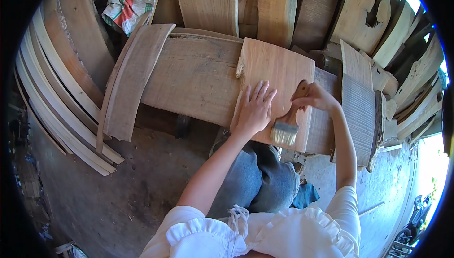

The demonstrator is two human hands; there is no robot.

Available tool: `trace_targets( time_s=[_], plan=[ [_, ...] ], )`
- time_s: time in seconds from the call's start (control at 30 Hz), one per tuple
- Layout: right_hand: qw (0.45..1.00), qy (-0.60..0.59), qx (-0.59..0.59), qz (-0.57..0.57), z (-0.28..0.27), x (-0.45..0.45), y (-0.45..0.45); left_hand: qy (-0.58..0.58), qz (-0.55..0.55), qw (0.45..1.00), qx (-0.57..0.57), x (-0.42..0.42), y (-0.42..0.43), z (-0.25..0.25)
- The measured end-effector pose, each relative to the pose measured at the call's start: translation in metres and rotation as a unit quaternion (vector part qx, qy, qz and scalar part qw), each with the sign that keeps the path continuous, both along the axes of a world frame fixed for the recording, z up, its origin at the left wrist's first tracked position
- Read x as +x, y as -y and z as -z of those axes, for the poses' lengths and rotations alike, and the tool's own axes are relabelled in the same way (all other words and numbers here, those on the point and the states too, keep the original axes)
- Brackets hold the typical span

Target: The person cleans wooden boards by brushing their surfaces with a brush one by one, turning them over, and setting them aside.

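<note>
A light reddish-brown wooden board (279,64) lies across a longer plank bench in front of me. On the board's left part, my left hand (256,107) rests flat with its fingers stretched out. My right hand (316,98) grips the wooden handle of a wide paintbrush (286,128). Its pale bristles point down toward my body, over the board's near edge. Whether the bristle tips touch the wood I cannot tell. A rough bark strip (240,64) runs along the board's left edge.
The plank bench (194,78) carries another board (137,80) at its left and a ridged board (357,111) at its right. Long thin planks (66,102) lean at the left. Tall slabs (208,2) stand behind. A printed sack (128,6) hangs at upper left.
</note>
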State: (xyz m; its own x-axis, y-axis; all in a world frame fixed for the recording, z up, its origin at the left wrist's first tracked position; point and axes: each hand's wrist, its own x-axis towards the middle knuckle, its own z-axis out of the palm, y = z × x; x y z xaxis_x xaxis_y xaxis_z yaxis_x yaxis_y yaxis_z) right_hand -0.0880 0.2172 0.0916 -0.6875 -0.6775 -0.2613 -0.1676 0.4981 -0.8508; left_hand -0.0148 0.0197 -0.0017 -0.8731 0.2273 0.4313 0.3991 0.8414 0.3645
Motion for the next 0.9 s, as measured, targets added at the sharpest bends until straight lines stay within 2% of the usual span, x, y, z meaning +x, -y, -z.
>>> trace_targets(
  time_s=[0.2, 0.3, 0.37, 0.43, 0.47, 0.5, 0.53, 0.57, 0.6, 0.63, 0.7, 0.77, 0.83, 0.9],
  plan=[
    [0.985, -0.048, -0.062, 0.151, 0.014, -0.066, -0.04, 0.011, 0.004, 1.0, 0.017, 0.0, 0.0, -0.001],
    [0.966, -0.075, -0.036, 0.246, 0.014, -0.097, -0.051, -0.003, 0.003, 1.0, 0.011, -0.002, -0.001, 0.004],
    [0.958, -0.084, -0.067, 0.265, 0.011, -0.109, -0.058, -0.005, -0.001, 1.0, 0.013, -0.001, 0.001, 0.002],
    [0.931, -0.177, -0.047, 0.317, 0.018, -0.133, -0.074, 0.016, 0.001, 1.0, 0.01, 0.0, 0.0, -0.001],
    [0.874, -0.292, 0.025, 0.388, 0.015, -0.134, -0.071, 0.014, 0.002, 1.0, 0.011, 0.0, 0.0, 0.0],
    [0.873, -0.295, 0.026, 0.388, 0.015, -0.131, -0.07, 0.008, -0.001, 1.0, 0.009, -0.001, 0.0, 0.002],
    [0.801, -0.457, 0.075, 0.379, 0.017, -0.126, -0.07, 0.002, -0.004, 1.0, 0.006, -0.002, 0.0, 0.004],
    [0.702, -0.604, 0.12, 0.358, 0.017, -0.117, -0.065, -0.001, -0.004, 1.0, 0.008, -0.002, -0.001, 0.005],
    [0.752, -0.508, 0.104, 0.407, 0.006, -0.1, -0.057, 0.003, -0.005, 1.0, 0.006, -0.002, -0.001, 0.005],
    [0.75, -0.512, 0.102, 0.405, -0.001, -0.084, -0.05, 0.007, -0.008, 1.0, 0.003, -0.002, -0.001, 0.005],
    [0.812, -0.442, 0.034, 0.381, -0.009, -0.051, -0.04, 0.002, -0.009, 1.0, 0.005, -0.002, -0.001, 0.005],
    [0.88, -0.355, -0.07, 0.309, -0.012, -0.016, -0.035, 0.004, -0.006, 1.0, 0.005, -0.001, 0.0, 0.005],
    [0.944, -0.16, -0.136, 0.253, -0.021, 0.02, -0.029, 0.002, -0.006, 1.0, 0.002, -0.001, 0.0, 0.003],
    [0.972, -0.062, -0.12, 0.192, -0.039, 0.052, -0.019, 0.001, -0.004, 1.0, 0.006, -0.001, -0.001, 0.002]
  ],
)
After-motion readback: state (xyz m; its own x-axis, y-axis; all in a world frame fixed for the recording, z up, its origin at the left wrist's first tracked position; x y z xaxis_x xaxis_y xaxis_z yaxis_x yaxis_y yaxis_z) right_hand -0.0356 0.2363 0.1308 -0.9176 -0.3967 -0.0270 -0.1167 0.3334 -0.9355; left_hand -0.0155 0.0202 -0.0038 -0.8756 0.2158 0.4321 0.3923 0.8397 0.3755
